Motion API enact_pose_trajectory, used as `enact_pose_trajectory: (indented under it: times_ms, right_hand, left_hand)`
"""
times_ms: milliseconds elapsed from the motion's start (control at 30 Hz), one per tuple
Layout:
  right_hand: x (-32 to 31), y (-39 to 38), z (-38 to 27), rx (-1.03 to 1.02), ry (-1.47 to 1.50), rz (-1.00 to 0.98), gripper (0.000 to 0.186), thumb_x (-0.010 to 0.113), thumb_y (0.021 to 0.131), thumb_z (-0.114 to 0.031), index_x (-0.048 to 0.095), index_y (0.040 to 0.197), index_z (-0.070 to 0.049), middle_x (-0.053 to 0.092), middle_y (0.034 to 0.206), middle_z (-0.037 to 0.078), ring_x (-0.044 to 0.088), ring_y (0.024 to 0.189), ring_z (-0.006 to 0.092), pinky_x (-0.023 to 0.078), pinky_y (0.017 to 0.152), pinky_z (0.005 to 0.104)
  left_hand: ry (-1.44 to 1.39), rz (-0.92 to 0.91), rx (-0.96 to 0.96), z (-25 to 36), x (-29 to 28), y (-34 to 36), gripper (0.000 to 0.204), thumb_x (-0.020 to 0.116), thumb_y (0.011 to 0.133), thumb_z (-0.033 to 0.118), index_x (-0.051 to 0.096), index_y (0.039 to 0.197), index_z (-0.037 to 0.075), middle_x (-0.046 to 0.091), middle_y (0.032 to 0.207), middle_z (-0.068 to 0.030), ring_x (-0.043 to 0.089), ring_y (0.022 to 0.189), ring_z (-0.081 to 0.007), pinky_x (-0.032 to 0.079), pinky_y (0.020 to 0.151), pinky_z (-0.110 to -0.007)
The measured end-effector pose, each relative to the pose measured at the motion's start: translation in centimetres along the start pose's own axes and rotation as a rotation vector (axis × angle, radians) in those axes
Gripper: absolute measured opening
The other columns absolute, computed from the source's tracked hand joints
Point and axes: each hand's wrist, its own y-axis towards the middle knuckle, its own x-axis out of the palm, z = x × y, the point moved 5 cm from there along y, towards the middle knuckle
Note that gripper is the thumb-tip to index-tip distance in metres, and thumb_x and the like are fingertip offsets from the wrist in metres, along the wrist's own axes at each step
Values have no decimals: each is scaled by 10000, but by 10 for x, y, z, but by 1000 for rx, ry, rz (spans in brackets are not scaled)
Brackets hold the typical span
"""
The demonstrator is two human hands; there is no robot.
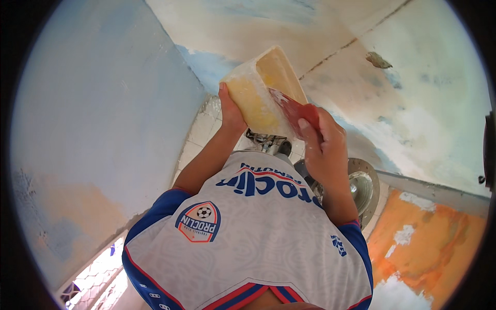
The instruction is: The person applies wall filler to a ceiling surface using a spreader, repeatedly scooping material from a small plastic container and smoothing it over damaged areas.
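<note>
Red scraper: located just above the centre of the frame, at the mouth of the pale yellow tub, with whitish smears on the blade. Clamped by the handle in the right hand. For the tub, clamped at its left side in the left hand, with the thumb on the outer wall; impossible to tell the placing of the hidden fingers. Probable step in hand: working the smeared blade at the rim. For good results, brace the tub firmly against the push of the blade, lay the full edge flat, draw in one even stroke, and let loose residue drop inside the opening. Orientation: blade end toward the upper left of the frame, handle toward the lower right; long axis slanting diagonally between. Exact contact with the rim: impossible to confirm.
</note>
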Motion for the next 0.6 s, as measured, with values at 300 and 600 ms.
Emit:
enact_pose_trajectory:
  times_ms: [300,600]
  right_hand:
    - [-1,33,17,136,403,89,204,657,1015,-44,669,1205,29,733,935,54,609,820,94,499,762,255]
    - [52,55,1,96,530,-38,152,649,1008,0,682,1157,-3,722,898,21,611,819,55,483,755,227]
  left_hand:
    - [-56,-116,13,21,-3,6,883,241,1025,775,418,1594,123,526,1556,-130,517,1431,-304,449,1173,-473]
    - [-43,-145,-85,23,-3,11,944,197,1010,803,429,1577,85,544,1535,-169,543,1399,-339,446,1175,-499]
